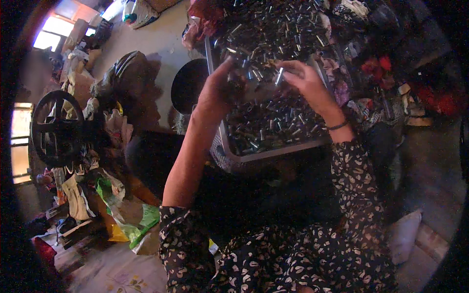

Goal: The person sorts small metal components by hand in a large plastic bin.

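The right hand (310,83) held a presumably light, stiff metal tube (279,77), best pinched midway; the left hand (222,80) blurred beyond telling.

We see small tubes (293,117) of smooth, silvery metal, catching bright glints; one held tube (279,76) shines glossiest. Their tray (281,153) has a smooth, dull grey rim, metal or plastic, we cannot tell. The sleeves (355,171) look like soft, matt cloth, the green bag (146,217) like wrinkled, faintly shiny plastic, the dark wheel (54,128) matt.
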